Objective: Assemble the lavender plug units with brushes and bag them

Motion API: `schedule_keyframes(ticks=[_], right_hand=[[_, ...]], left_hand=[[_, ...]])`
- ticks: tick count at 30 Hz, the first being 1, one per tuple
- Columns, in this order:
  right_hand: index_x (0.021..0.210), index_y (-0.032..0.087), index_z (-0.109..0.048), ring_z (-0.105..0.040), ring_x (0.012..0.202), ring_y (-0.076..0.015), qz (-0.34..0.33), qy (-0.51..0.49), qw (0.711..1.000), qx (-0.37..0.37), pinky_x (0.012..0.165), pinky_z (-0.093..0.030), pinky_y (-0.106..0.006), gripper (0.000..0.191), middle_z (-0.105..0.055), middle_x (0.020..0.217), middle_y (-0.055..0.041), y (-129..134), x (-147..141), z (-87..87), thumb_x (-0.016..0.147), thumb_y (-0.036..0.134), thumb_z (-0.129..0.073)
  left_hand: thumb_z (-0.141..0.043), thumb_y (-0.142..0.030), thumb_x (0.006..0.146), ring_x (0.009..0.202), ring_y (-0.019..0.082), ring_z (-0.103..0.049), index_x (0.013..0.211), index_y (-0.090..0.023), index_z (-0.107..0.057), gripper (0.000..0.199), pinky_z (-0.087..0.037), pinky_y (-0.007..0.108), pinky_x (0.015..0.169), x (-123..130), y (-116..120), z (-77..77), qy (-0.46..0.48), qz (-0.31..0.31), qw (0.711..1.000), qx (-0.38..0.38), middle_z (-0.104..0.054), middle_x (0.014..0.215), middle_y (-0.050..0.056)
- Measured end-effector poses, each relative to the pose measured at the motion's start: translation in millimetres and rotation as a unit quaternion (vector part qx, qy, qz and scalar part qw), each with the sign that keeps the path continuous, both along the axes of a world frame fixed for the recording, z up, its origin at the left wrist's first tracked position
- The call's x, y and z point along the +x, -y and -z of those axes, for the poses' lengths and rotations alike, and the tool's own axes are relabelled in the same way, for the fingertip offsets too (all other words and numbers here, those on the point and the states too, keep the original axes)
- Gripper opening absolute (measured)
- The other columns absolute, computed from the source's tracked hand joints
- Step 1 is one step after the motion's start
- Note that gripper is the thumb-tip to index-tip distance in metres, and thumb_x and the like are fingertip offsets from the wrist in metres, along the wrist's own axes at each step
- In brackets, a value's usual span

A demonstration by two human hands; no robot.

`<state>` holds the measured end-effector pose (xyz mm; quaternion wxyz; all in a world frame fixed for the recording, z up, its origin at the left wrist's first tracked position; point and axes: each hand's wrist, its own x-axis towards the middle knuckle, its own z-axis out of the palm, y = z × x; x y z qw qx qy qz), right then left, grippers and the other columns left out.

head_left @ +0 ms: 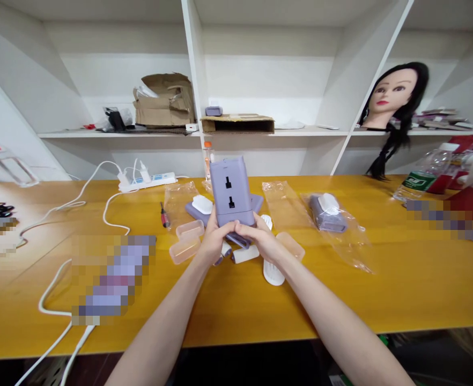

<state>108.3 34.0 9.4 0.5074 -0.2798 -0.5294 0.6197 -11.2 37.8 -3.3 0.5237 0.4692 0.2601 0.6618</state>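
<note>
My left hand (213,241) and my right hand (258,236) together grip the lower end of a lavender travel socket adapter (230,187), which stands upright with its socket face toward me. Under my fingers lies a further lavender piece (236,239), partly hidden. Just left of the adapter, a white plug block (202,204) rests on a flat lavender casing (196,213). Translucent peach plastic cases (184,244) lie beside my left hand. Short white cylinders (245,254) and a white ribbed part (273,272) lie below my right hand.
A red-handled screwdriver (164,214) and plastic bags, one holding a lavender device (327,214), lie on the yellow wooden table (236,316). A white power strip (146,182) with cables sits behind. Plastic bottles (423,171) stand at right; white shelves rise behind.
</note>
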Motion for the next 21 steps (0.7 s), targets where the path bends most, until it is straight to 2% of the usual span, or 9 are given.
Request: schedule_keyframes(ticks=[4, 7, 12, 15, 21], right_hand=[[0.09, 0.019, -0.062, -0.061, 0.076, -0.0156, 0.014, -0.008, 0.999, -0.042, 0.074, -0.046, -0.029, 0.034, -0.067, 0.082, 0.0003, 1.3, -1.6, -1.8, 0.058, 0.02, -0.073], [0.087, 0.018, -0.061, -0.059, 0.068, -0.0142, 0.046, 0.011, 0.998, -0.037, 0.068, -0.046, -0.028, 0.034, -0.066, 0.076, 0.0012, -0.9, -1.4, -0.1, 0.055, 0.017, -0.071], [0.095, 0.018, -0.056, -0.059, 0.078, -0.016, 0.103, 0.081, 0.991, 0.015, 0.07, -0.047, -0.029, 0.043, -0.065, 0.087, -0.0008, -2.3, -1.5, 1.5, 0.054, 0.016, -0.068], [0.094, 0.017, -0.057, -0.058, 0.074, -0.0152, 0.125, 0.131, 0.982, 0.057, 0.067, -0.047, -0.028, 0.04, -0.064, 0.085, -0.0007, -1.3, -1.2, 0.0, 0.055, 0.017, -0.067], [0.093, 0.016, -0.06, -0.06, 0.073, -0.0151, 0.095, 0.106, 0.989, 0.043, 0.068, -0.049, -0.029, 0.039, -0.066, 0.083, -0.0016, -0.4, -1.6, 1.4, 0.055, 0.019, -0.07]], left_hand=[[-0.055, -0.017, 0.065, 0.096, 0.019, -0.056, 0.114, -0.022, -0.053, 0.05, -0.041, 0.029, 0.085, 0.2, 0.5, -2.1, 0.041, 0.04, 0.998, 0.015, -0.065, 0.1, 0.002], [-0.051, -0.017, 0.066, 0.098, 0.019, -0.056, 0.115, -0.022, -0.052, 0.049, -0.041, 0.029, 0.085, 1.5, -0.7, -1.1, 0.055, 0.037, 0.997, 0.028, -0.064, 0.104, 0.002], [-0.051, -0.016, 0.068, 0.099, 0.019, -0.057, 0.116, -0.024, -0.052, 0.049, -0.04, 0.029, 0.088, 5.2, -3.6, 4.0, 0.062, -0.002, 0.997, 0.039, -0.064, 0.105, 0.001], [-0.051, -0.015, 0.068, 0.098, 0.018, -0.057, 0.116, -0.025, -0.052, 0.048, -0.04, 0.03, 0.088, 7.1, -4.1, 8.1, 0.066, -0.015, 0.996, 0.055, -0.064, 0.104, 0.001], [-0.052, -0.016, 0.07, 0.091, 0.017, -0.057, 0.112, -0.024, -0.052, 0.043, -0.04, 0.029, 0.086, 8.2, -3.7, 16.3, 0.047, -0.019, 0.997, 0.063, -0.064, 0.094, 0.0]])
